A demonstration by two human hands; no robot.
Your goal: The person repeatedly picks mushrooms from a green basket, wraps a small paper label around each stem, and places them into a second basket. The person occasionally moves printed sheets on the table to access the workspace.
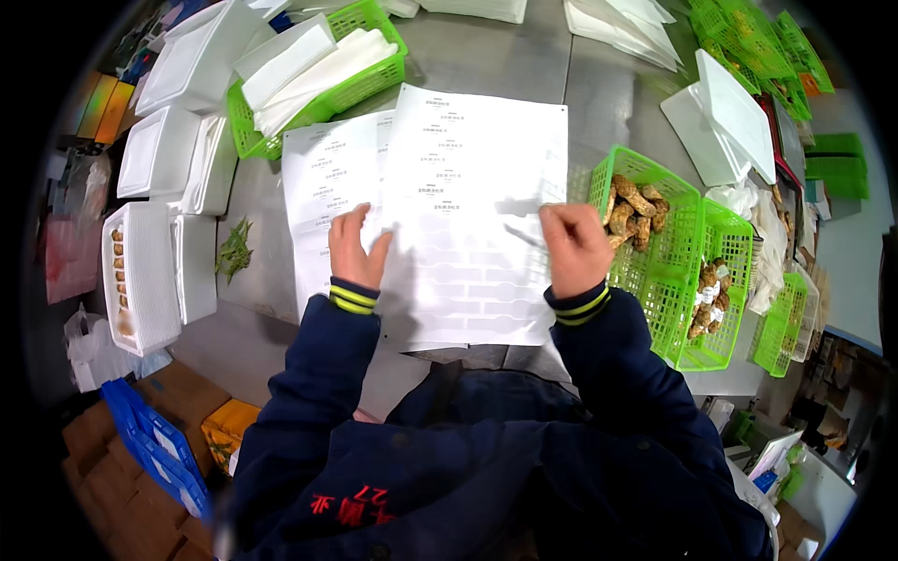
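Note:
A white sheet of printed stickers (pixel 472 178) lies before me; its upper rows carry small dark print, and the lower part shows pale outlines of strip-shaped labels. It overlaps another printed sheet (pixel 323 215) on its left. My left hand (pixel 358 248) rests over the border of the two sheets, fingers spread and holding nothing visible. At the right border of the top sheet, my right hand (pixel 574 245) is closed, thumb and fingers pinched together; whatever is between them is hidden. Beside it stands a green basket (pixel 645 262) with brown mushrooms (pixel 636 213).
Another green basket (pixel 732 323) holds mushrooms with white bands (pixel 711 299). A green basket of white sheets (pixel 398 67) stands far left. White foam boxes (pixel 159 154) line the left edge, one tray (pixel 150 280) containing a row of mushrooms. Green leaves (pixel 234 251) lie nearby.

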